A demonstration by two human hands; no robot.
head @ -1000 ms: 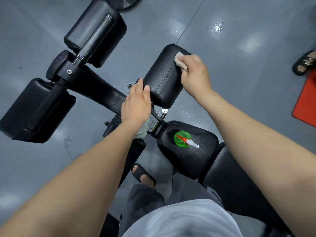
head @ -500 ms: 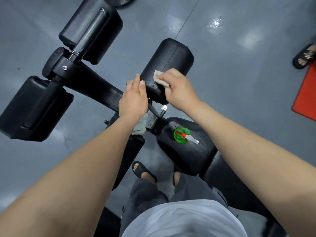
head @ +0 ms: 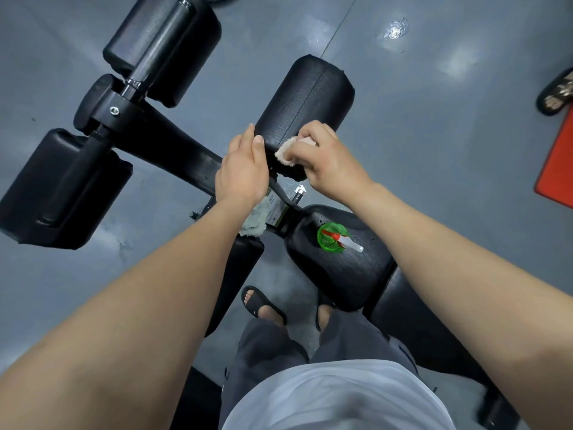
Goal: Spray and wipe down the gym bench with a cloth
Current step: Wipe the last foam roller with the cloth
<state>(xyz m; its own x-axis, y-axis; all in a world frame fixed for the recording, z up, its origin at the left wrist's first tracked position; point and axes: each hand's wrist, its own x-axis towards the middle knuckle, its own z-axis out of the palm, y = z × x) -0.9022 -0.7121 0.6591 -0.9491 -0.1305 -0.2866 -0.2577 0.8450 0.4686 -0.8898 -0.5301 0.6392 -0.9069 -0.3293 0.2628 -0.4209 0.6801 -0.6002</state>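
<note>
A black roller pad [head: 305, 100] of the gym bench sits in the middle of the view. My right hand [head: 328, 158] grips a small pale cloth [head: 286, 152] against the pad's near end. My left hand [head: 243, 172] rests beside it with straight fingers touching the pad's left near edge. A second greyish cloth [head: 255, 220] shows under my left wrist; what holds it is hidden. On the black seat pad [head: 347, 268] stands a green spray bottle [head: 333, 240] with a red and white nozzle.
Two more black roller pads [head: 161, 48] [head: 62, 187] on a black frame [head: 173, 141] lie at the left. The floor is grey with wet patches. A red mat [head: 558, 162] and another person's sandalled foot [head: 556, 94] are at the right edge. My own feet [head: 263, 305] stand below the seat.
My right hand has drawn the cloth along the roller pad from its far end to its near end. My left hand has stayed at the pad's near left edge.
</note>
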